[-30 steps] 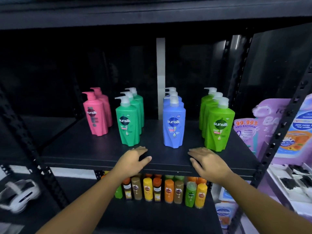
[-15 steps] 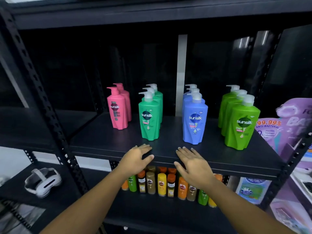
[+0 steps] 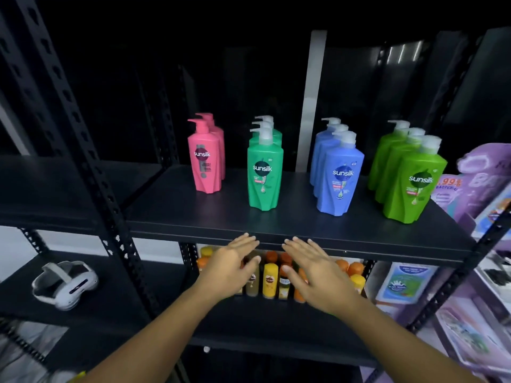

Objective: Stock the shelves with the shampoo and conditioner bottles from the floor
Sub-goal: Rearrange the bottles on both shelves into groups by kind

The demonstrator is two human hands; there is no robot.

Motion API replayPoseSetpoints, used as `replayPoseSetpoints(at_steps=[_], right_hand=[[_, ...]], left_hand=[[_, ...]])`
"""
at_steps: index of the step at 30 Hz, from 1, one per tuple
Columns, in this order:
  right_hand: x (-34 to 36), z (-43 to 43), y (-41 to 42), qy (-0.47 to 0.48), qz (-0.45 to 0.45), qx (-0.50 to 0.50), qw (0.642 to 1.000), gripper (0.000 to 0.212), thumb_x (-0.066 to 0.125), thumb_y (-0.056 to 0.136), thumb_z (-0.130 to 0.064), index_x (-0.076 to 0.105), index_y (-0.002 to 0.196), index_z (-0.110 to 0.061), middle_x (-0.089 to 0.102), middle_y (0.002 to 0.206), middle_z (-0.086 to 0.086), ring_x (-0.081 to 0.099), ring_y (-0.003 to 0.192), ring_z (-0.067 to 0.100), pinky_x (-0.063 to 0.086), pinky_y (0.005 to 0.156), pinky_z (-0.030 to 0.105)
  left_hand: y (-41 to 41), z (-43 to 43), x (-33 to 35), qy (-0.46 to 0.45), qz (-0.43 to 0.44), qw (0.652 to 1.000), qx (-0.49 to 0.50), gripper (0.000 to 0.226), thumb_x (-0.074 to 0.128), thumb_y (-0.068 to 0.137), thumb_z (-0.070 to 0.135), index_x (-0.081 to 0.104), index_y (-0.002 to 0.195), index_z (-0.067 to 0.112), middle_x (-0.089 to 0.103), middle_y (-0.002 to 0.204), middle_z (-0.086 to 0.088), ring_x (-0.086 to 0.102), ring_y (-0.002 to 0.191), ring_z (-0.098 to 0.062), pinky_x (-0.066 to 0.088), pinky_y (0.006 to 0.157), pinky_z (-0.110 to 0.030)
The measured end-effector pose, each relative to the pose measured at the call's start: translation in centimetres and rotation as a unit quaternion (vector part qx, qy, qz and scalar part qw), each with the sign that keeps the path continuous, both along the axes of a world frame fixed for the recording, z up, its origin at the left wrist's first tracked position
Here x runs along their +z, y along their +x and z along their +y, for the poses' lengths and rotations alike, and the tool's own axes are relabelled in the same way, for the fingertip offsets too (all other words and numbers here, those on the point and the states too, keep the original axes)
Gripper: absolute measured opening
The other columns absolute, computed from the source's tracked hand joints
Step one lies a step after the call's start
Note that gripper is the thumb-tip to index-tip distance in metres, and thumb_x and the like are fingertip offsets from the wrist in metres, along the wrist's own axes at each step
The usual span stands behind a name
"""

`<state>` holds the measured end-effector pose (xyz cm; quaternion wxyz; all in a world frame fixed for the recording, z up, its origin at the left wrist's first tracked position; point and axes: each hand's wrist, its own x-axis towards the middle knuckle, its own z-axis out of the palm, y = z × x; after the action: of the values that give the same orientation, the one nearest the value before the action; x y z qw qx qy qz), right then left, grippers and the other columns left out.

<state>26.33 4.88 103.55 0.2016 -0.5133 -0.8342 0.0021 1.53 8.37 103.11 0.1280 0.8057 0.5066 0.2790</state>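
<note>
Sunsilk pump bottles (image 3: 264, 175) stand in four colour rows on the black shelf (image 3: 179, 211). The left hand (image 3: 229, 269) and right hand (image 3: 315, 275) hover at its front edge, fingers straight, holding nothing.

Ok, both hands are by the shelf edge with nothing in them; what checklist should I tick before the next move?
1. Left hand free: ok, open, empty.
2. Right hand free: ok, open, empty.
3. Bottles upright, labels forward: ok for pink row, dark green row, blue row, lime row.
4. Rows equal: not ok; pink shows two pumps, the others three.
5. Bare shelf in front of rows: ok.
6. More stock to fetch: cannot tell; none in view.
</note>
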Motion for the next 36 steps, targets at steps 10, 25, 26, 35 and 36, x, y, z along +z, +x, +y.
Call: replayPoseSetpoints(at_steps=[10,25,26,35,36], right_hand=[[-5.7,-5.9,-2.8,-0.183,-0.009,-0.035,0.982,0.064,0.029,0.105,-0.06,0.035,0.156,-0.023,0.04,0.159,-0.003,0.031,0.148,0.015,0.023,0.121,0.032],[-14.7,-10.9,-1.9,-0.377,-0.062,-0.094,0.919,0.066,0.027,0.106,-0.056,0.026,0.16,-0.018,0.028,0.165,0.002,0.02,0.154,0.021,0.017,0.124,0.04],[-14.9,-11.0,-1.6,-0.38,-0.063,-0.094,0.918,0.066,0.027,0.106,-0.055,0.025,0.16,-0.018,0.028,0.165,0.002,0.019,0.154,0.021,0.016,0.124,0.04],[-20.1,-6.9,2.4,-0.345,-0.09,-0.08,0.931,0.063,0.027,0.106,-0.054,0.023,0.161,-0.022,0.027,0.166,-0.001,0.019,0.154,0.019,0.018,0.123,0.04],[-21.8,-6.4,3.0,-0.343,-0.09,-0.079,0.932,0.064,0.027,0.106,-0.054,0.023,0.161,-0.022,0.027,0.166,-0.001,0.019,0.154,0.019,0.018,0.123,0.04]], left_hand=[[-0.9,-3.9,-7.0,-0.147,0.073,0.983,-0.079,0.063,0.053,0.102,0.047,0.033,0.158,0.025,0.027,0.165,0.007,0.016,0.153,-0.006,0.014,0.12,-0.019],[-1.9,-8.4,-17.2,-0.322,0.189,0.926,-0.061,0.075,0.05,0.1,0.056,0.026,0.161,0.02,0.023,0.168,-0.003,0.019,0.155,-0.018,0.024,0.124,-0.037],[-1.8,-8.4,-17.5,-0.323,0.19,0.925,-0.057,0.075,0.05,0.1,0.056,0.026,0.161,0.02,0.023,0.168,-0.003,0.02,0.155,-0.019,0.024,0.124,-0.037],[3.5,-5.2,-22.9,-0.292,0.172,0.94,-0.04,0.075,0.048,0.1,0.057,0.026,0.161,0.019,0.022,0.168,-0.004,0.019,0.155,-0.019,0.024,0.123,-0.045],[4.2,-4.6,-24.4,-0.286,0.168,0.943,-0.033,0.075,0.048,0.1,0.057,0.026,0.161,0.019,0.022,0.168,-0.005,0.018,0.155,-0.02,0.023,0.123,-0.046]])
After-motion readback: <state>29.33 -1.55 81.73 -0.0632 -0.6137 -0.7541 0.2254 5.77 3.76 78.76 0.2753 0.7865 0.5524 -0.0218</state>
